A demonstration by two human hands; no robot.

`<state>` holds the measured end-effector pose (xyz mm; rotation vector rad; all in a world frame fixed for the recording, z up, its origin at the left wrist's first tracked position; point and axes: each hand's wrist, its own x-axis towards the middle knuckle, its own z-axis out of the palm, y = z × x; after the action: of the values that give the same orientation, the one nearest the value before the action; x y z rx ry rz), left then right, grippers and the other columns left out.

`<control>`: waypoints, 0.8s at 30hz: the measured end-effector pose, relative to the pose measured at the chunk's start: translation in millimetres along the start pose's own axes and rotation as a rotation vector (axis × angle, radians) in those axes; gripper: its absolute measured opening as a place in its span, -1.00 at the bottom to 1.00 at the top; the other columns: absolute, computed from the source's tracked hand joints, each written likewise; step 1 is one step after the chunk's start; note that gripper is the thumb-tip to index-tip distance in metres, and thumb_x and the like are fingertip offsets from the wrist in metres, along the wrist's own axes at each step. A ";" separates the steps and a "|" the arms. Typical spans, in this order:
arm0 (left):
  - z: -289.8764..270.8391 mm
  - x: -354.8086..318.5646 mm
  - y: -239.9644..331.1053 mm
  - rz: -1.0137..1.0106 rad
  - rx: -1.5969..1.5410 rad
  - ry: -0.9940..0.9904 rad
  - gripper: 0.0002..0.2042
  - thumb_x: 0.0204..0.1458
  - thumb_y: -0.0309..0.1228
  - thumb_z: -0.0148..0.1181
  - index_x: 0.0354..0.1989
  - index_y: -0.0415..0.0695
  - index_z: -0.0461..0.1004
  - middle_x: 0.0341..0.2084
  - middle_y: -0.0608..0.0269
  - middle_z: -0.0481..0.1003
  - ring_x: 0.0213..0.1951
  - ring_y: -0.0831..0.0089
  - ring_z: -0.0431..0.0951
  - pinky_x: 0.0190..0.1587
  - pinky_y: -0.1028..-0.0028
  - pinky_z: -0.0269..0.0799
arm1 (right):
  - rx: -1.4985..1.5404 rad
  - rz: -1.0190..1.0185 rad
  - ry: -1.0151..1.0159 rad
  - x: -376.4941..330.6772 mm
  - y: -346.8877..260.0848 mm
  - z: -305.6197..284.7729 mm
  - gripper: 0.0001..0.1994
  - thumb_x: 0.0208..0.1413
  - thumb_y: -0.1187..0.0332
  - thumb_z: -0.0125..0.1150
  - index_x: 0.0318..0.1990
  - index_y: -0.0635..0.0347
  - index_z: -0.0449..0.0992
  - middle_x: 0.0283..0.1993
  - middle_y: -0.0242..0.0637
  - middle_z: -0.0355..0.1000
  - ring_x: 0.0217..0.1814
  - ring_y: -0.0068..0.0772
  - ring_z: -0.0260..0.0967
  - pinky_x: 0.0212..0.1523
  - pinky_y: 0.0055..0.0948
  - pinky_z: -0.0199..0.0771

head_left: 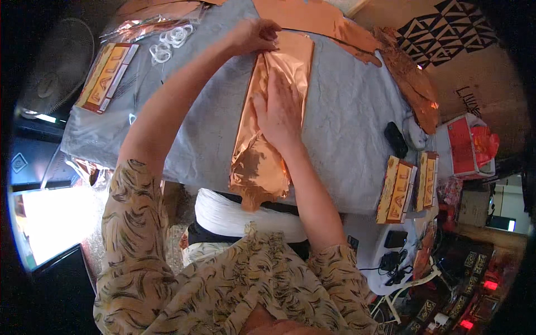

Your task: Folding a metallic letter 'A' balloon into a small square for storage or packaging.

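Observation:
A long folded length of shiny copper-coloured foil [257, 162] lies lengthwise on the grey cloth-like table cover [340, 123]. Its near end is crumpled and hangs over the table's front edge. At the far left corner of the foil my left hand [257, 37] is closed, fingertips pinched together on its edge; exactly what sits between them is partly hidden. My right hand [279, 114] presses flat on the middle of the foil, fingers stretched toward the far end.
More copper foil [312, 15] runs along the table's far edge. White rings [175, 36] and a printed card [107, 77] lie at left. At right are a black case [396, 139], printed cards [397, 190] and a red-and-white box [466, 146]. A fan [56, 67] stands far left.

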<state>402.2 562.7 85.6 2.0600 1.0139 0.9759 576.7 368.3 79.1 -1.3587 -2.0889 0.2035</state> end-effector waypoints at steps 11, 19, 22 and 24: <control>43.3 2.8 60.1 0.564 0.592 -0.264 -0.43 0.25 0.01 0.22 0.37 0.01 0.45 0.45 0.20 0.31 0.53 0.15 0.13 0.52 0.02 -0.03 | -0.225 -0.048 -0.062 0.5 -0.6 3.7 -0.28 0.39 -0.01 0.01 0.50 0.37 0.14 0.55 0.10 0.13 0.66 0.03 -0.07 0.60 0.01 -0.21; 68.2 11.7 42.0 0.490 0.812 -0.312 -0.24 0.23 0.33 -0.01 0.51 0.15 0.27 0.55 0.25 0.13 0.56 0.03 0.03 0.52 -0.04 -0.08 | -0.196 -0.036 -0.077 -0.3 -7.4 2.5 -0.24 0.35 -0.04 0.08 0.51 0.33 0.14 0.55 0.05 0.14 0.68 0.03 -0.11 0.61 0.04 -0.23; 72.6 17.7 38.8 0.516 0.863 -0.288 -0.23 0.24 0.35 -0.06 0.53 0.21 0.22 0.55 0.24 0.12 0.55 -0.01 0.05 0.51 -0.07 -0.08 | -0.197 -0.056 -0.073 0.5 -4.4 -0.6 -0.21 0.34 -0.08 0.09 0.52 0.31 0.13 0.57 0.05 0.10 0.69 0.04 -0.15 0.62 0.07 -0.30; 75.4 15.3 36.2 0.518 0.877 -0.264 -0.23 0.24 0.36 -0.07 0.54 0.23 0.21 0.55 0.24 0.12 0.54 -0.02 0.05 0.50 -0.08 -0.08 | -0.194 -0.063 -0.073 -1.6 -4.4 -0.5 -0.19 0.33 -0.11 0.08 0.53 0.30 0.11 0.59 0.05 0.07 0.70 0.05 -0.18 0.63 0.08 -0.34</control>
<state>484.3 541.5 79.7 3.1892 0.8536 0.4662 574.1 364.8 80.7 -1.4125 -2.2575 0.0250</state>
